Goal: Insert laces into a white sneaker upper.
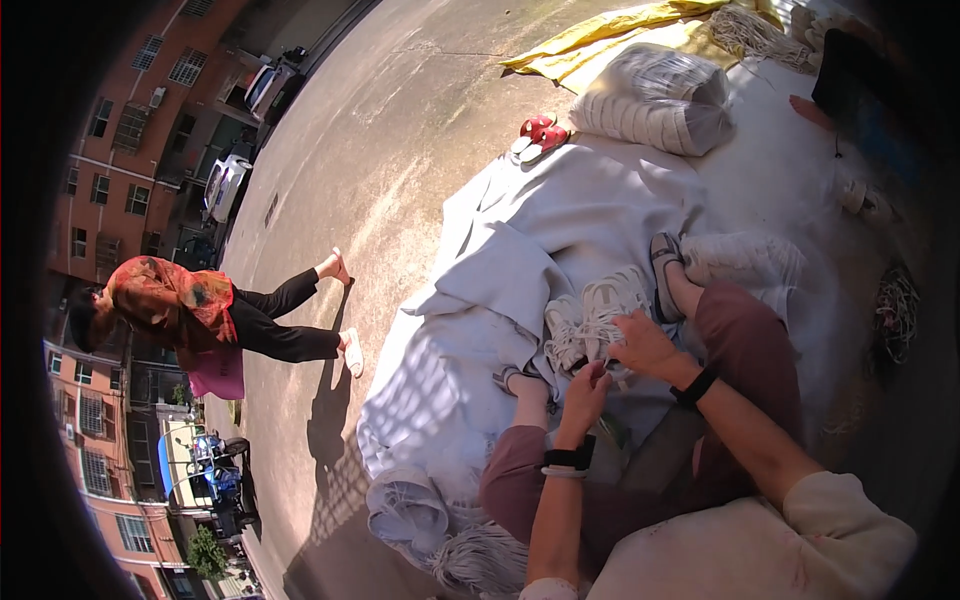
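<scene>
Two white lace-up shoes, the left one (566,335) and the right one (606,296), lie side by side between my feet on a white sheet (500,270). My right hand (645,346) is at the near end of the right shoe, its fingers curled on the shoe's edge. Just below and left of it is my left hand (585,398), with thumb and fingertips pinched together close to the shoe openings. What the left fingertips hold is too small to make out. Dark bands circle both my wrists.
A clear bag of white items (655,100) and red-and-white slippers (540,138) lie beyond the sheet, near a yellow tarp (590,45). White bundled laces (480,560) sit by my left knee. A person in an orange top (175,300) walks on the pavement at left.
</scene>
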